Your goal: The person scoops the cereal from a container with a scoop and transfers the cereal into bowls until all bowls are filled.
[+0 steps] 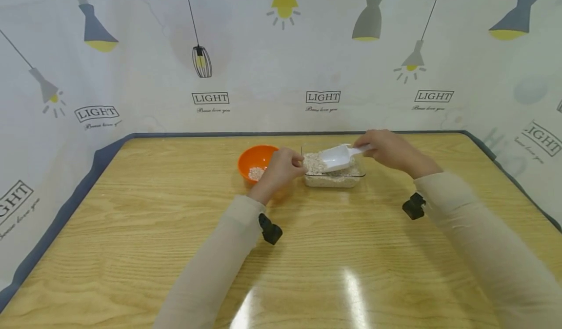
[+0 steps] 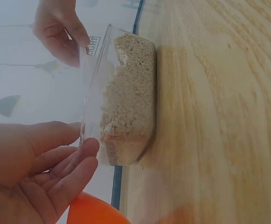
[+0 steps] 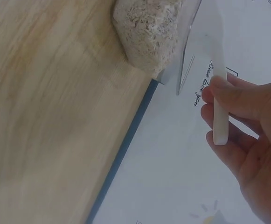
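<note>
A clear rectangular container (image 1: 333, 181) holds pale flakes like oats (image 1: 312, 163). My left hand (image 1: 280, 170) pinches its left rim between thumb and fingers, as the left wrist view shows. In my right hand (image 1: 388, 149) is a white scoop (image 1: 336, 159), gripped by its handle (image 3: 221, 114). The scoop's head is over the container, its lower end at the flakes. Left of the container stands an orange bowl (image 1: 246, 162) with some flakes (image 1: 256, 173) in its bottom. My left hand and wrist hide part of this bowl.
Everything stands on a wood-grain table (image 1: 175, 212) near its back edge. A white curtain (image 1: 263, 109) printed with lamps hangs behind and at both sides. Each wrist carries a black device, one on the left (image 1: 270, 230) and one on the right (image 1: 413, 207).
</note>
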### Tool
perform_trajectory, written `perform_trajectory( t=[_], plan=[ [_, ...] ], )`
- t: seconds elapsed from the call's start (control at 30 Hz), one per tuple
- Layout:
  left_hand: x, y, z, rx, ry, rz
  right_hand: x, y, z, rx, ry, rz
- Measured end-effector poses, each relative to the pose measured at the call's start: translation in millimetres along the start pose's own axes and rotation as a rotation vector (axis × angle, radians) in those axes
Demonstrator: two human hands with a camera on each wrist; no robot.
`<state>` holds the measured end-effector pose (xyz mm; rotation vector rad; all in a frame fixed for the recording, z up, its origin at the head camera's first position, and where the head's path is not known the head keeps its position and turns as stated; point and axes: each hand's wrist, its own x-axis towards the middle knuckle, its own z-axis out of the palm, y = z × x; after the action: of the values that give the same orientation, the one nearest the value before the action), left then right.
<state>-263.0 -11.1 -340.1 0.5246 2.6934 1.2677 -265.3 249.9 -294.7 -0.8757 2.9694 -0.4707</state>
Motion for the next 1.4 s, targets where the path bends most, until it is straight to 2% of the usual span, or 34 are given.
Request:
perform_trajectory(
  t=[0.3, 0.63, 0.83, 1.4],
  plan=[
    [0.8, 1.8, -0.6, 0.021, -0.008, -0.022, 7.2, -2.1, 11.5, -0.030, 0.046, -0.054],
    [1.4, 2.3, -0.8, 0.027, -0.009, -0.030, 13.1, -5.1, 21.9, -0.025, 0.074, -0.037],
    [1.2, 2.7, -1.6, 0.015, -0.015, -0.037, 16.0, -5.2, 27.0, -0.033, 0.096, -0.055],
    [-0.8, 3.2, -2.6, 0.012, -0.017, -0.027, 5.1, 1.9, 33.6, -0.010, 0.154, -0.050]
  ],
)
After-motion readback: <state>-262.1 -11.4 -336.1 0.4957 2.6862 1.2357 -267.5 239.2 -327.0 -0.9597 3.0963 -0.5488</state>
